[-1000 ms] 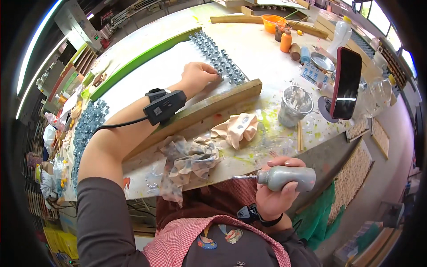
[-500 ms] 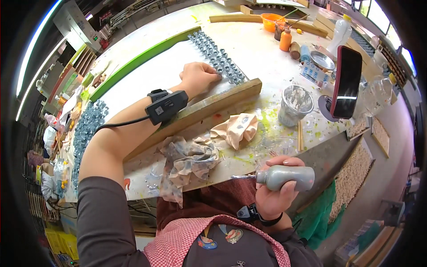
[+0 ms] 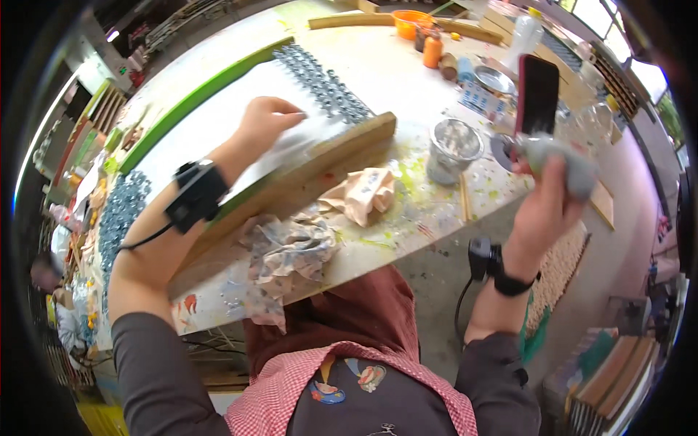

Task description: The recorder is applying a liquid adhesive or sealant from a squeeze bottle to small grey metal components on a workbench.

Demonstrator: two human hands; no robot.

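My left hand (image 3: 263,129) hovers over the white panel (image 3: 218,109), its thumb and fingers drawn together. A greyish spot shows at the fingertips, too blurred to name. Just beyond it, rows of small shiny grey pieces (image 3: 323,83) run along the panel's far right end. More such pieces (image 3: 131,207) cluster at the left end. My right hand (image 3: 549,203) is raised at the right, its fingers wrapped round a grey squeeze bottle (image 3: 563,166). The bottle is smeared by motion and partly overlaps the phone's lower end.
A wooden bar (image 3: 349,151) and a green bar (image 3: 207,98) flank the panel. Near the table edge lie crumpled stained cloths (image 3: 291,251), a crumpled beige cloth (image 3: 360,195), a paint-smeared cup (image 3: 454,149) and sticks (image 3: 465,200). A phone (image 3: 536,94) stands upright; an orange bowl (image 3: 413,25) sits behind.
My right hand has lifted the squeeze bottle from near my lap up and right, beside the phone. My left hand has drawn back leftward from the rows of pieces. The view has shifted.
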